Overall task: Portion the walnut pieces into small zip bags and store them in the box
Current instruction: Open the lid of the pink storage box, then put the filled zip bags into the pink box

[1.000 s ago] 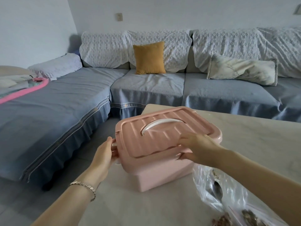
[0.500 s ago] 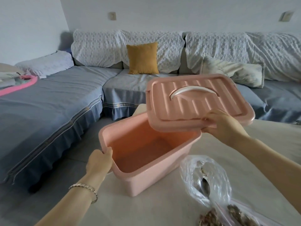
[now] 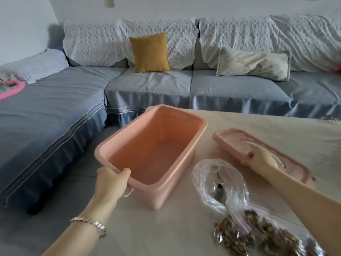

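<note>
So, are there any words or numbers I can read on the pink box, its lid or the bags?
There are no words or numbers to read anywhere.
On the pink plastic box: plain, no label.
On the pink ribbed plastic lid: blurred by motion, no marking shows.
On the clear zip bags of walnut pieces: no print shows.
On the white wall plate: nothing readable.

Empty pink box (image 3: 167, 195) stands open mid-frame; its lid (image 3: 230, 143) lies flat just right; bagged walnut pieces (image 3: 228, 233) sit lower right.
</note>
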Motion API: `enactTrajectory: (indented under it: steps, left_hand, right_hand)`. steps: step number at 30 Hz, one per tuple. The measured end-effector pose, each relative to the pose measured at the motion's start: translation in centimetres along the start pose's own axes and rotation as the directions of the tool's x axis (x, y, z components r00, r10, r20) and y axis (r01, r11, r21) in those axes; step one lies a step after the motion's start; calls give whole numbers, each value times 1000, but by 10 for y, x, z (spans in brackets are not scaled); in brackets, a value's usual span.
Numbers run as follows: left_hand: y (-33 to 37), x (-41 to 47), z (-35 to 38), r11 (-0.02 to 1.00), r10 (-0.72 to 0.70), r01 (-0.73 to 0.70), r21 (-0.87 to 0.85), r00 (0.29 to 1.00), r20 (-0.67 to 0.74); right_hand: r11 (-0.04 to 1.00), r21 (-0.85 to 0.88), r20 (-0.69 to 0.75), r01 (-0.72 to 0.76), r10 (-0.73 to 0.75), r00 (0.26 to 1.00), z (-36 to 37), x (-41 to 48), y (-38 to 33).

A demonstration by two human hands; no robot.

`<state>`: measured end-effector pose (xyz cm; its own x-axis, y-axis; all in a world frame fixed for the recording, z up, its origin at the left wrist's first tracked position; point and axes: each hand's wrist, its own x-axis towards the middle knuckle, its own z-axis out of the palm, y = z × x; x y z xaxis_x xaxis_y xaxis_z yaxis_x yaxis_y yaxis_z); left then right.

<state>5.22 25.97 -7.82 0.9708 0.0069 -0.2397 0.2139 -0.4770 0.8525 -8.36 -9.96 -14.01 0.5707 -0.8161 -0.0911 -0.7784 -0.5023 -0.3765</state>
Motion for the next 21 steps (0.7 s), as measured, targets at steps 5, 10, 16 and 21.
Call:
enactTrajectory:
  steps: [5, 10, 16, 21]
  left_hand:
    - [5, -8, 4, 991, 27, -30, 132, 999, 30]
    - [5, -22, 0, 725, 228, -174, 666, 974, 7]
    - [9, -71, 35, 378, 321, -240, 894, 940, 117]
    - [-1, -110, 95, 276, 731, -765, 582, 560, 389]
  right_hand:
    - [993, -104, 22, -51, 53, 998, 27, -11, 11]
    - [998, -67, 123, 3, 5, 992, 31, -23, 20]
    - [985, 19, 98, 171, -172, 980, -9, -71, 52]
    - [976, -3, 172, 219, -215, 961, -18, -118, 99]
